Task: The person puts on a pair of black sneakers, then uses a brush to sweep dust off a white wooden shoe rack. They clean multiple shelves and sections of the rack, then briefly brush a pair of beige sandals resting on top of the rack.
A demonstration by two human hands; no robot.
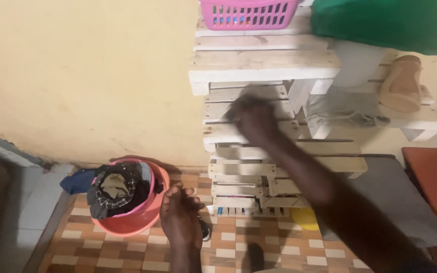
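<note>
My right hand [251, 119] reaches out to a white wooden slatted shelf unit [264, 65] and lies against one of its middle boards; it is blurred, and I cannot tell whether it holds anything. My left hand [179, 215] hangs low over the tiled floor with its fingers apart and nothing in it, just right of a pink plastic basin [145, 215] filled with dark clothes [117, 189].
A pink perforated basket [249, 12] stands on the shelf top beside a green cloth [385, 23]. A tan shoe [402, 83] and grey fabric [337, 108] lie on the shelves. A yellow wall [77, 76], checked floor tiles [259, 250] and a grey cushion [400, 202] surround it.
</note>
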